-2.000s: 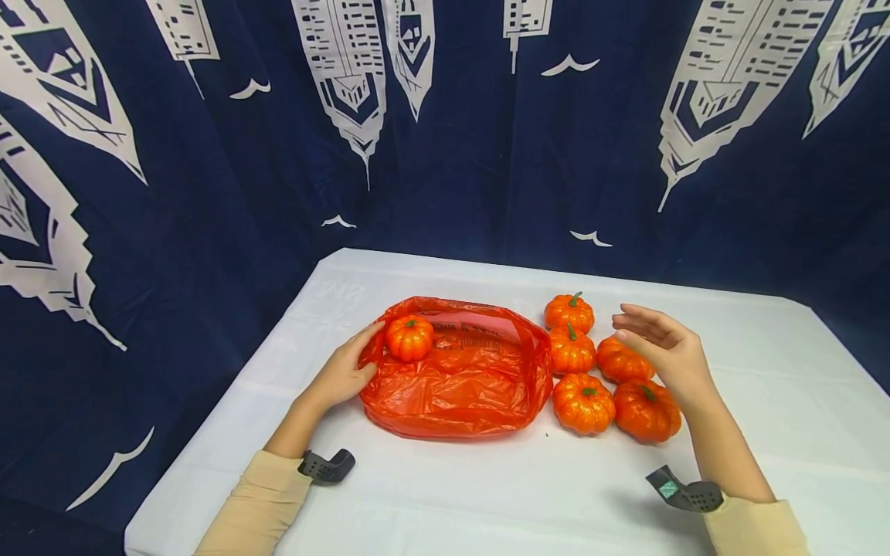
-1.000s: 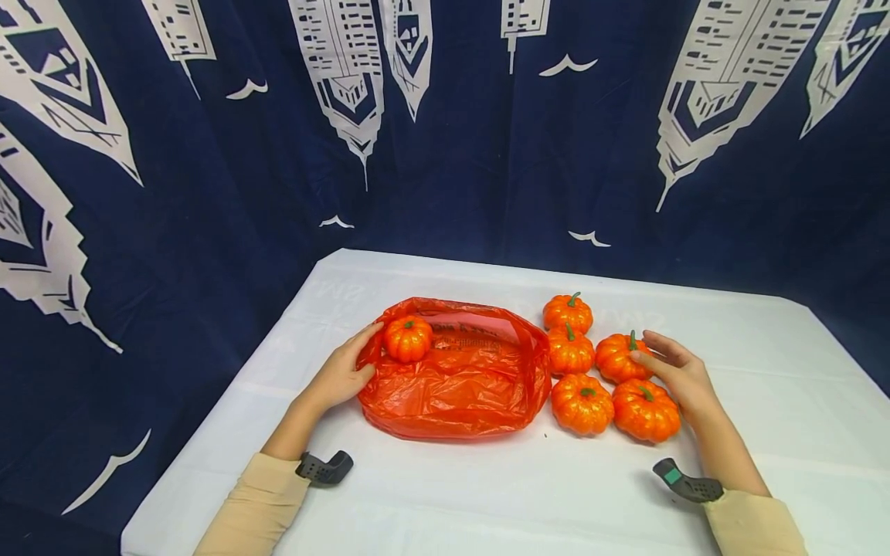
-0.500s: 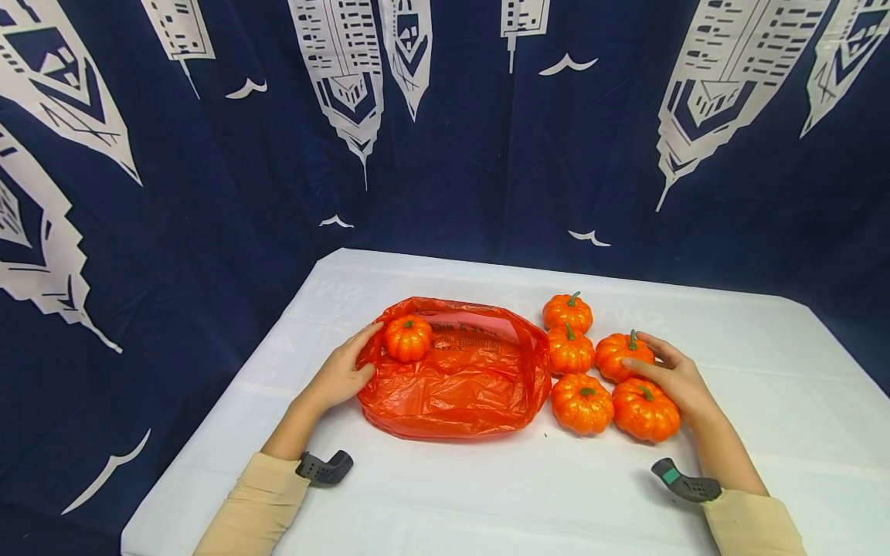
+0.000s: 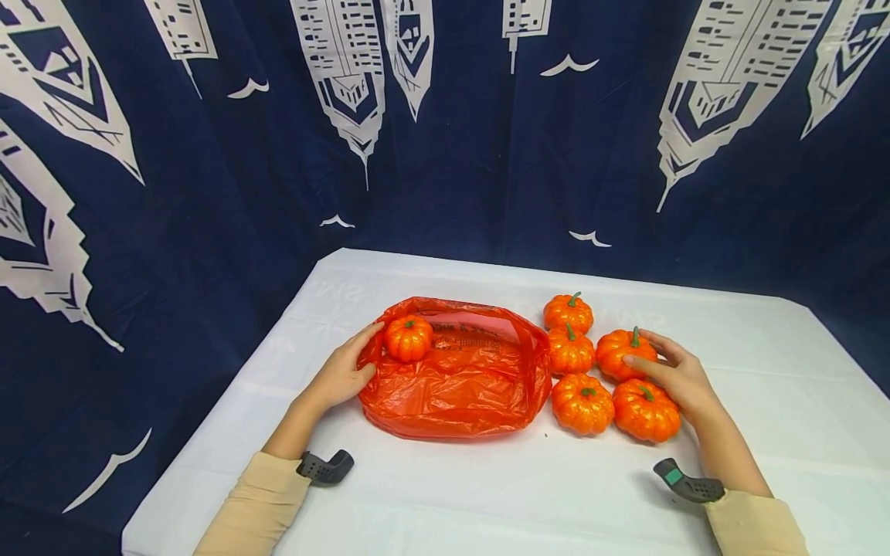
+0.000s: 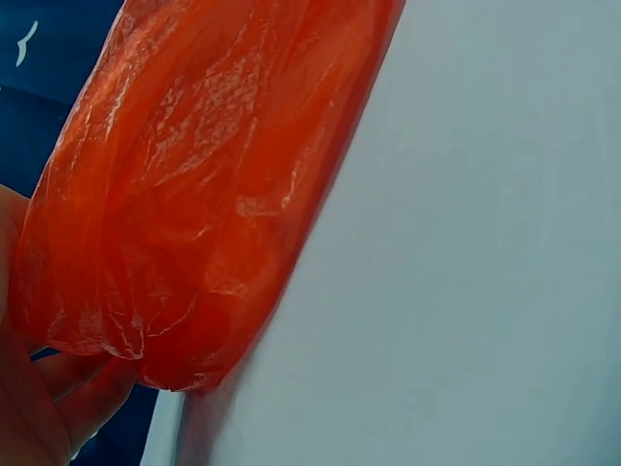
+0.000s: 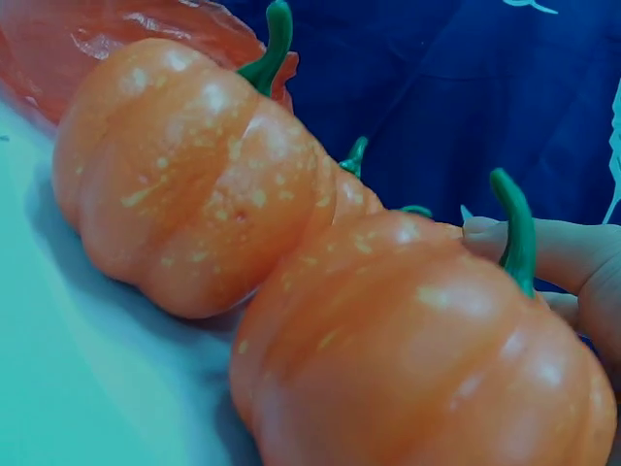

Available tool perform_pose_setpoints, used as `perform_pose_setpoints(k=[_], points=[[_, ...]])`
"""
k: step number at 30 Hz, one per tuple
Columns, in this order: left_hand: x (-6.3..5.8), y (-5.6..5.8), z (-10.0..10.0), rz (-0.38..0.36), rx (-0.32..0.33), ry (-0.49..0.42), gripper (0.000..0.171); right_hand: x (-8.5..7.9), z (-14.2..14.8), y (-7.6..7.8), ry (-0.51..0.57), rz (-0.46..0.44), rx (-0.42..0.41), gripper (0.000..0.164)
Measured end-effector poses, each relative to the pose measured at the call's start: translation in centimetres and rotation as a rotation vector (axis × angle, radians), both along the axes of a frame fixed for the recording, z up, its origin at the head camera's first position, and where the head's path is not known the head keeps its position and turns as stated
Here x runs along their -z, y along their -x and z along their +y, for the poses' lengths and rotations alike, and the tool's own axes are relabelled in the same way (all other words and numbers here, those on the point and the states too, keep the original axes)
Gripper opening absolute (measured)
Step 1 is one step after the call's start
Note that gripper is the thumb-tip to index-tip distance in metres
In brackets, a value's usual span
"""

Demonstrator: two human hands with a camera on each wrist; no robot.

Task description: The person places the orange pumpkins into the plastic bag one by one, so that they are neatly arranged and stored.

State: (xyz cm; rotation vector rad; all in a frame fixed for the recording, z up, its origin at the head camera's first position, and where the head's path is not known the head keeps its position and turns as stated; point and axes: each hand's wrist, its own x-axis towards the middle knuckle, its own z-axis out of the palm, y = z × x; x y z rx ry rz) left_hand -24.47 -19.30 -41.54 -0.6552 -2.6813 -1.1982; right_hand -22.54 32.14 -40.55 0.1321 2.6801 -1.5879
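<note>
A red plastic bag (image 4: 452, 386) lies with its mouth spread on the white table, one small orange pumpkin (image 4: 409, 340) inside at its left. At the bag's left rim, my left hand (image 4: 341, 374) holds the plastic; the left wrist view shows fingers (image 5: 92, 393) against the bag (image 5: 184, 194). My right hand (image 4: 684, 382) grips another pumpkin (image 4: 615, 355) by its right side, thumb in front and fingers behind. In the right wrist view a nearer pumpkin (image 6: 417, 349) mostly hides the gripped one, with the thumb (image 6: 543, 248) showing behind its stem.
Beside the bag's right edge stand a back pumpkin (image 4: 568, 313), a middle one (image 4: 570, 351), a front one (image 4: 582, 405) and a front right one (image 4: 647, 411), all close together. The white table (image 4: 487, 494) ends at a dark blue printed curtain (image 4: 459, 208).
My right hand has come down from above the pumpkins onto the middle right one, which has shifted and tilted slightly within the last half second. My left hand stays at the bag.
</note>
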Motion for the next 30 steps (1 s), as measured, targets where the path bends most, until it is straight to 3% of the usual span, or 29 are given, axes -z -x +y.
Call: perform_pose_setpoints(k=[10,21,30], points=[[0.0,0.0,0.0,-0.001,0.001,0.004,0.068,-1.5,-0.5,-0.4,0.069,0.073,0.034,0.079],[0.1,0.0,0.0,0.0,-0.002,0.006,0.068,-3.6,-2.3,-0.9,0.087,0.092,0.066,0.079],[0.1,0.0,0.0,-0.003,0.0,0.004,0.068,-5.2,-4.2,-1.3,0.118,0.111,0.036,0.077]])
